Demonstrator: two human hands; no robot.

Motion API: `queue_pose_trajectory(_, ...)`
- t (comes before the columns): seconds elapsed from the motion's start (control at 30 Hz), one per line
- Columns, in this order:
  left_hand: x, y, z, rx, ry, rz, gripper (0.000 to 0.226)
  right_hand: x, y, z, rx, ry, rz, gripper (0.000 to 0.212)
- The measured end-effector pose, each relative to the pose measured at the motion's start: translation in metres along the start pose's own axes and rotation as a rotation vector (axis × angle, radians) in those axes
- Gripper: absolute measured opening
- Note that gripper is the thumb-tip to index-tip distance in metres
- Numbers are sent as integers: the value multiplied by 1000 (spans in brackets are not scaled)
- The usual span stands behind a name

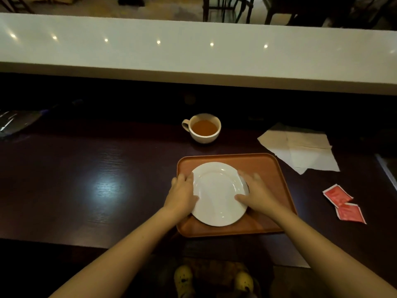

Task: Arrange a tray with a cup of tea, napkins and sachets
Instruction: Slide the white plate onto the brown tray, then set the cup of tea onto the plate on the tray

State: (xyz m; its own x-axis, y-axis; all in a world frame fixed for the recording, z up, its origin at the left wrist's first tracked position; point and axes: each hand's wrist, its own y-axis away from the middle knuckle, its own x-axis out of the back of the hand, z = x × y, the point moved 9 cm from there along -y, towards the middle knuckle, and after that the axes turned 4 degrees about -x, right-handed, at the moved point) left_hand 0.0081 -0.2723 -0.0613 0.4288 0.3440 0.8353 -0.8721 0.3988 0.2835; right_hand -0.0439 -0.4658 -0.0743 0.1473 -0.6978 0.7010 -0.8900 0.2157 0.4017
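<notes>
An orange-brown tray [266, 166] lies on the dark wooden counter in front of me. A white saucer [218, 194] rests on the tray's left half. My left hand [182, 193] grips the saucer's left rim and my right hand [254, 193] grips its right rim. Behind the tray stands a cream cup of tea [204, 128], handle to the left. Pale napkins [300, 149] lie spread to the right of the tray. Two red sachets [343, 204] lie further right, near the counter's front.
A raised white ledge [193, 54] runs across the back of the counter. A dark shiny packet [17, 122] lies at the far left. Chair legs stand beyond the ledge. My yellow shoes [182, 278] show below the counter edge.
</notes>
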Motion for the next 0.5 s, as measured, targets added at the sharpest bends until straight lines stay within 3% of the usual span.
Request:
queue_pose_trajectory(0.13, 22, -9, 1, -56, -23, 100, 65, 16, -8, -9, 0, 135, 75, 76)
queue_pose_trajectory(0.3, 75, -69, -8, -103, 97, 174, 100, 52, -43, -58, 115, -58, 151, 90)
queue_pose_trajectory(0.5, 98, -149, -16, -178, 127, 111, 114, 42, -107, -86, 175, -150, 93, 103)
